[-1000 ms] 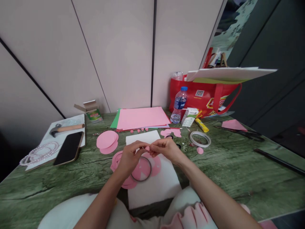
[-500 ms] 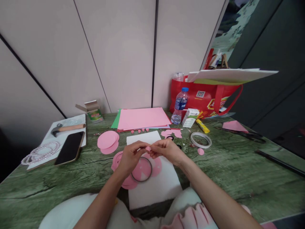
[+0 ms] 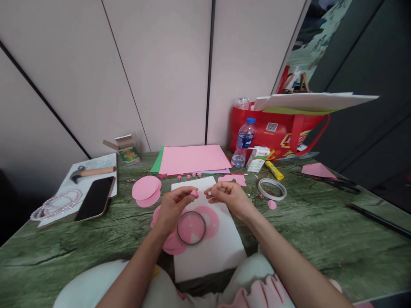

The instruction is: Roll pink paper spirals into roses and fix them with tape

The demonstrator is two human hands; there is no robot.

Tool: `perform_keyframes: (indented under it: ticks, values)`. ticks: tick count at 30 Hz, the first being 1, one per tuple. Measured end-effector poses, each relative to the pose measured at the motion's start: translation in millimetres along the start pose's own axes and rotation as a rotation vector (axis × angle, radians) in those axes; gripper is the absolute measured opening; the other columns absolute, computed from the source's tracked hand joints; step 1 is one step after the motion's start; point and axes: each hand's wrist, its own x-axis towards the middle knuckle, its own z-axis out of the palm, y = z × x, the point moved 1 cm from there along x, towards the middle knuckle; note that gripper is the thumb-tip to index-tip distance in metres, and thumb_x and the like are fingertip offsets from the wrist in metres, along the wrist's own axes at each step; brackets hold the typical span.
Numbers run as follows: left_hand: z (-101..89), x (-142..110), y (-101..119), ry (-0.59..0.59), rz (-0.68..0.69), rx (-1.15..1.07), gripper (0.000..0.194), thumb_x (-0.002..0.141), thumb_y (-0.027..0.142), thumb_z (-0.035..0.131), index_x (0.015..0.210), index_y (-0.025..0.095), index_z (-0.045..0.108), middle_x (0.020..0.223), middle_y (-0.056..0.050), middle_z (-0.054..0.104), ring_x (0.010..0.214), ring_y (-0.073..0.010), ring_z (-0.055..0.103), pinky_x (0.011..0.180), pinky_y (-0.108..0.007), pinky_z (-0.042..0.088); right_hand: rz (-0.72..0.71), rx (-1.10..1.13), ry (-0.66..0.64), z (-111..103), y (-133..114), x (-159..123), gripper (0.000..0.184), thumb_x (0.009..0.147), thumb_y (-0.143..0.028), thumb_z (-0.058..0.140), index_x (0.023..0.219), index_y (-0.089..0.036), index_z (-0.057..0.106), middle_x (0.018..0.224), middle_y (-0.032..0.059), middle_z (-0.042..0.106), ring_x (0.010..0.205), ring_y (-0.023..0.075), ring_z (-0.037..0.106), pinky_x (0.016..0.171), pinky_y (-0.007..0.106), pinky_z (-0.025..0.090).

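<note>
Over the white board (image 3: 221,252), my left hand (image 3: 173,207) pinches a small folded or rolled piece of pink paper (image 3: 194,193) between thumb and fingers. My right hand (image 3: 233,197) is a short gap away, its fingertips drawn together; a tiny pale bit shows there, too small to name. Below the hands, a round dark-rimmed ring (image 3: 192,244) lies on pink paper cut-outs (image 3: 210,222) on the board. More pink cut-outs (image 3: 173,243) lie partly behind my left forearm.
Stacked pink paper circles (image 3: 146,188) lie left, near a phone (image 3: 95,199) and a hammer (image 3: 96,172). Pink sheets (image 3: 194,159), a water bottle (image 3: 244,143), a small carton (image 3: 257,159), a glue stick (image 3: 274,170) and a tape roll (image 3: 272,189) stand or lie farther back. A red bag (image 3: 257,128) leans by the wall.
My hands have moved apart. The pink piece, earlier between both hands' fingertips, is now in my left hand alone, and my right hand has shifted slightly right.
</note>
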Motion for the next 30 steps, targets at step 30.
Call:
perform_keyframes:
  ticks: [30]
  values:
    - [7.2,-5,4,-0.228,-0.158,-0.258,0.013,0.068,0.022,0.064,0.078,0.013,0.064,0.072,-0.004,0.057,0.064,-0.0112,0.05,0.063,-0.027,0.04,-0.782,-0.925,-0.033,9,-3,-11,0.014,0.083,-0.019,0.047,0.085,-0.021,0.06,0.084,0.0056,0.053,0.074,0.0131,0.054,0.064,0.025,0.045]
